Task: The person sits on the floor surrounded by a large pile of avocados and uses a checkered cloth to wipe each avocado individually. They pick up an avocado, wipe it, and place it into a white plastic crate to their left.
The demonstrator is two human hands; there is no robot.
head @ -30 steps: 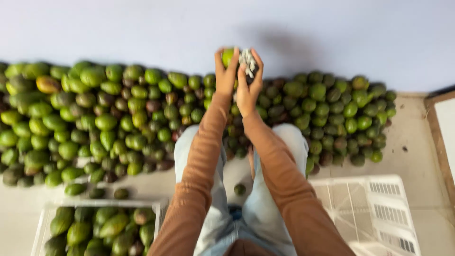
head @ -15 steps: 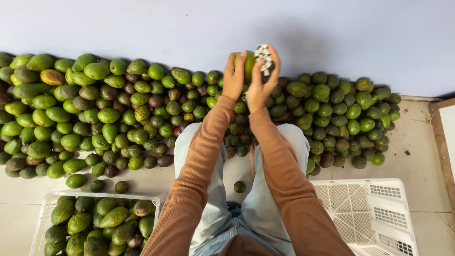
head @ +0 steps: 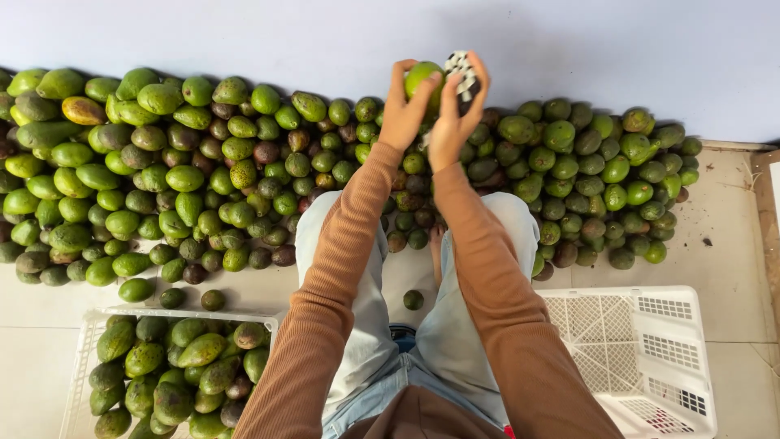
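We held a green avocado (head: 422, 79) up at the far centre of the scene, against the pale wall (head: 244, 36), our left hand (head: 404, 110) closed around its left side. Our right hand (head: 455, 114) pinched a small sheet of stickers (head: 461, 71) between thumb and fingers, right beside the fruit and touching it. Below the hands, a long heap of avocados (head: 187, 179) ran along the foot of the wall from the left edge almost to the right, where bare tile floor (head: 723, 236) opened up before a wooden frame cut off by the picture's edge. Between our knees lay a narrow strip of floor with one loose avocado (head: 413, 299) on it. Near left, a white crate (head: 89, 333) full of avocados was cut off at the bottom; near right, an empty white crate (head: 650, 358) was likewise cropped. Our arms hid part of the heap's middle, and the sheet's markings were too small to make out.
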